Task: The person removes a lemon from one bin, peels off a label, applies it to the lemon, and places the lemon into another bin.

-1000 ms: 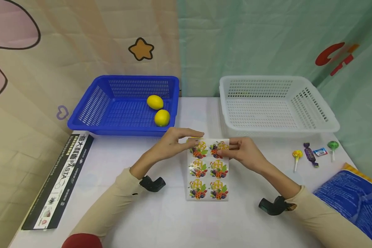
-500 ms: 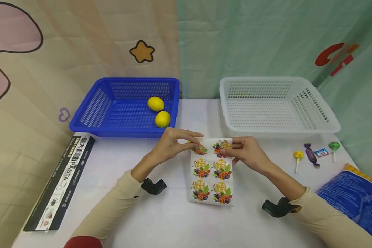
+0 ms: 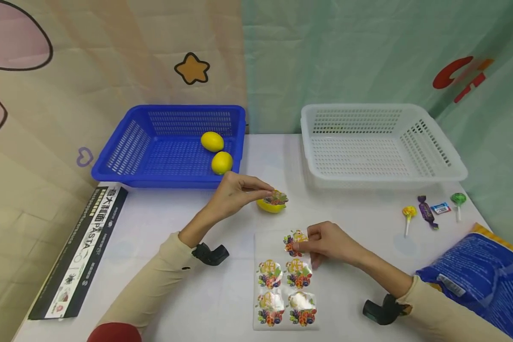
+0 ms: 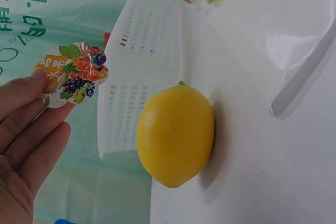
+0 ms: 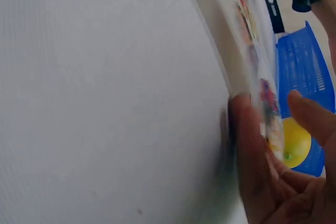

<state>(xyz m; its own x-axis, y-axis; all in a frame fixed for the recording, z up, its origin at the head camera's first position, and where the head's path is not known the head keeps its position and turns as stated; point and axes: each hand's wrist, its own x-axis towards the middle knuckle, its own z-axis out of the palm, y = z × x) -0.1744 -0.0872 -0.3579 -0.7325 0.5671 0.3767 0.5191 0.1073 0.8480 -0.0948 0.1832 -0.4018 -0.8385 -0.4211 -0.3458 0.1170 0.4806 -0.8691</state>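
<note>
Left hand [image 3: 232, 195], 1: thumb and fingertips in a narrow pinch, holding 1 fruit-print sticker [image 4: 84, 72] by its edge. Lemon [image 4: 176, 135], 1: on the table [image 3: 205, 304] beneath the left fingertips; sticker above it and apart from it. Right hand [image 3: 331, 242], 1: thumb on top, other fingers at and under the right edge, gripping 1 sticker sheet [image 3: 269, 244] nearer the person than the lemon; 5 stickers on it, upper-left place bare. Blue basket [image 3: 166, 180], 1: beyond and left of the left fingers; contents, 2 yellow lemons [image 3: 212, 141]. White basket [image 3: 384, 181], 1: beyond and right of the right fingers. Sweets, 4, well right of the right fingers: yellow lollipop [image 3: 409, 212], purple-wrapped candy [image 3: 428, 212], small blue-and-white candy [image 3: 441, 208], green lollipop [image 3: 458, 199]. Pasta box [image 3: 79, 251], 1: well left of the left fingers. Step in hand, as judged: 1 loose sticker between sheet and lemon, not yet applied. Next move, as judged, calls for lowering the left fingertips, sticky side to the rind, then smoothing it over the curve; freeing the right fingers from the sheet would help steady the lemon.
</note>
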